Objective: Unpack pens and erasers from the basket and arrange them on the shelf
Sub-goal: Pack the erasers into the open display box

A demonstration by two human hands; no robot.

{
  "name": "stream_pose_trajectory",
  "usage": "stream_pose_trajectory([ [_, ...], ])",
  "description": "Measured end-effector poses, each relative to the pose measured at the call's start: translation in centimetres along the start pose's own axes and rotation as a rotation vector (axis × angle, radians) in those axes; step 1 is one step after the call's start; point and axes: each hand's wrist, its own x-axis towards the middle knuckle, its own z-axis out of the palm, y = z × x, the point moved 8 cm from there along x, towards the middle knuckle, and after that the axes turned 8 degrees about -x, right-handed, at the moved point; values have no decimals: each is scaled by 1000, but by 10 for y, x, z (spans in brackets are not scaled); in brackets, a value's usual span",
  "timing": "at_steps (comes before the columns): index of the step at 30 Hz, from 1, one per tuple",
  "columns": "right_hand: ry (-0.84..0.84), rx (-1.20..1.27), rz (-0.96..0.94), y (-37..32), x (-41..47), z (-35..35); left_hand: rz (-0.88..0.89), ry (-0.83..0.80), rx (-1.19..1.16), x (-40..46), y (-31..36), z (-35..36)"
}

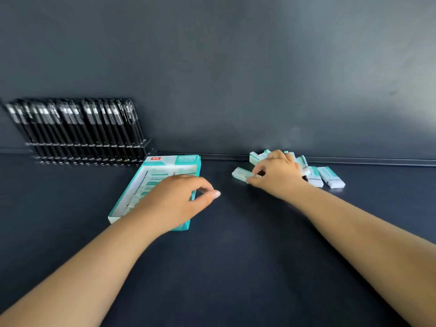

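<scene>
Nearest, the left hand (pixel 175 200) rests on the open teal eraser box (pixel 155 185), fingers curled over its right wall, steadying it. Just beyond, the right hand (pixel 274 172) pinches one eraser (pixel 240 173) from a loose pile of erasers (pixel 323 177) on the dark shelf (pixel 236 256). They look light, small and firm, best pinched across their short sides. Farthest left, black pens (pixel 77 128) stand racked against the back wall.
</scene>
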Motion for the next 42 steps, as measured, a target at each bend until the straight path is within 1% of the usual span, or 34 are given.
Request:
stream_pose_trajectory([
  [2, -42, 49, -60, 0, -10, 2, 16, -33, 4, 2, 2, 4],
  [4, -76, 155, -127, -1, -22, 5, 65, -61, 27, 8, 9, 6],
  [6, -84, 304, -188, -3, -32, 3, 114, -105, 78, 17, 16, 13],
  [8, -77, 468, -234, -7, -42, -6, 127, -166, 126, 24, 21, 22],
  [10, -50, 618, -269, -10, -51, -21, 136, -208, 113, 30, 25, 31],
  [12, -5, 700, -294, -13, -60, -37, 150, -208, -19, 32, 27, 32],
  [14, 9, 831, -308, -16, -65, -48, 113, -160, -267, 30, 25, 22],
  [17, -38, 1224, -259, -21, -70, -54, -18, -131, -660, 20, 21, 14],
  [19, -99, 1425, -211, -27, -72, -50, -63, -105, -814, 16, 24, 14],
  [21, -138, 1477, -164, -33, -72, -41, -98, -95, -933, 11, 29, 17],
  [23, -146, 1499, -117, -33, -72, -35, -130, -123, -981, 7, 33, 22],
  [25, -139, 1495, -93, -31, -71, -35, -157, -125, -1020, 7, 32, 23],
  [28, -153, 1470, -120, -33, -72, -36, -179, -110, -1145, 8, 28, 20],
  [30, -158, 1450, -144, -36, -74, -37, -194, -151, -1221, 6, 31, 22],
  [32, -127, 1389, -153, -35, -77, -40, -230, -175, -1309, 4, 34, 26],
  [33, -97, 1310, -156, -33, -78, -42, -256, -167, -1366, 4, 34, 28],
  [36, 94, 835, -242, -29, -87, -53, -325, -143, -1502, 7, 37, 33],
  [37, 163, 712, -269, -28, -89, -57, -333, -157, -1501, 8, 39, 37],
  [39, 252, 571, -241, -18, -89, -63, -343, -198, -1420, 12, 43, 42],
  [40, 261, 507, -193, -8, -87, -64, -346, -198, -1354, 16, 42, 42],
  [42, 221, 388, -89, 19, -79, -61, -318, -144, -1156, 33, 34, 34],
])
